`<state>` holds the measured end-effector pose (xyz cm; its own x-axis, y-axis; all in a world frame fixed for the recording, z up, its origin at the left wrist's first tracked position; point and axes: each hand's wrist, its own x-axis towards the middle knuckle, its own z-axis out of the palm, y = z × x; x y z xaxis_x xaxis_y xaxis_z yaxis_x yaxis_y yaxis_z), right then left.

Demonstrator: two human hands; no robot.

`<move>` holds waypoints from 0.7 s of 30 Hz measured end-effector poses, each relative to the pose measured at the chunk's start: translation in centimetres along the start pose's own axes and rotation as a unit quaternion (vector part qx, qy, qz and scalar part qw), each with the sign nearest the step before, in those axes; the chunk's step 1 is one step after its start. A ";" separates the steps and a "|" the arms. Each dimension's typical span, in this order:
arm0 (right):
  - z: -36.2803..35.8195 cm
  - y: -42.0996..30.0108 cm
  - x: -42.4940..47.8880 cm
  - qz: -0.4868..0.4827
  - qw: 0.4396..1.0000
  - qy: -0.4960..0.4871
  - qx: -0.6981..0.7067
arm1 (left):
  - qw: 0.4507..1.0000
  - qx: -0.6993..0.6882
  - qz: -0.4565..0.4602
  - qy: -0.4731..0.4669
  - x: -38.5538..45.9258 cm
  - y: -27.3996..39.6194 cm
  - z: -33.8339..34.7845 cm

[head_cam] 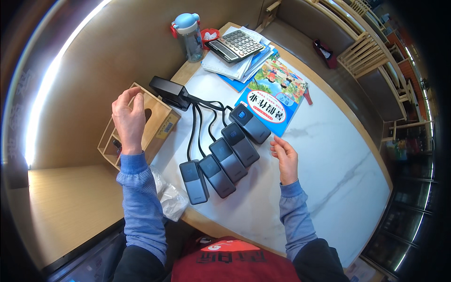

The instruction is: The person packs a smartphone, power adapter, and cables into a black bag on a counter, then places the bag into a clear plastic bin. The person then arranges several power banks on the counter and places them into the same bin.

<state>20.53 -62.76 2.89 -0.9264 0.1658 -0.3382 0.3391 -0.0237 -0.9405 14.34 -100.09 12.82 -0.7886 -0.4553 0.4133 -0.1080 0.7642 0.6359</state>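
Note:
Several dark grey power banks [229, 160] lie in a slanting, fanned row on the white marble-patterned tabletop [338, 155]. Their small displays are lit, the one on the upper right brightest. Black cables [193, 135] run from them to a black charging block [170, 92]. Raised over a wooden tissue box [160, 130], my left hand [129, 120] has its fingers bent and nothing visible in it. My right hand [286, 158] hovers beside the lower end of the upper-right power bank [250, 123], empty, its fingers slightly apart.
Behind lie a printed workbook [278, 84], stacked papers [225, 67] and a calculator [235, 45]. A blue-lidded bottle [190, 40] and red cup [213, 32] stand near the wall. Crumpled clear plastic [173, 202] lies at the near-left edge. A bench [303, 28] runs along the far side.

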 end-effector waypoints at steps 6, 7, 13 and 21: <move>-1.0 0.7 -1.1 0.013 0.999 -0.005 -0.036 | 0.997 -0.072 -0.033 -0.026 -2.3 0.8 -0.6; -1.2 0.8 -1.4 0.017 0.999 -0.007 -0.043 | 0.997 -0.065 -0.027 -0.028 -2.8 0.6 -0.8; -2.8 2.0 -2.0 0.021 0.998 -0.007 -0.057 | 0.998 -0.047 -0.024 -0.039 -4.2 0.2 -1.6; -2.9 1.5 -1.7 -0.006 0.998 -0.013 -0.064 | 0.999 -0.026 -0.023 -0.035 -3.5 0.2 -2.4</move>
<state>23.10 -60.25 2.19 -0.9338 0.1404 -0.3291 0.3445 0.1041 -0.9330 18.48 -99.42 13.08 -0.8247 -0.4539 0.3374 -0.1139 0.7176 0.6870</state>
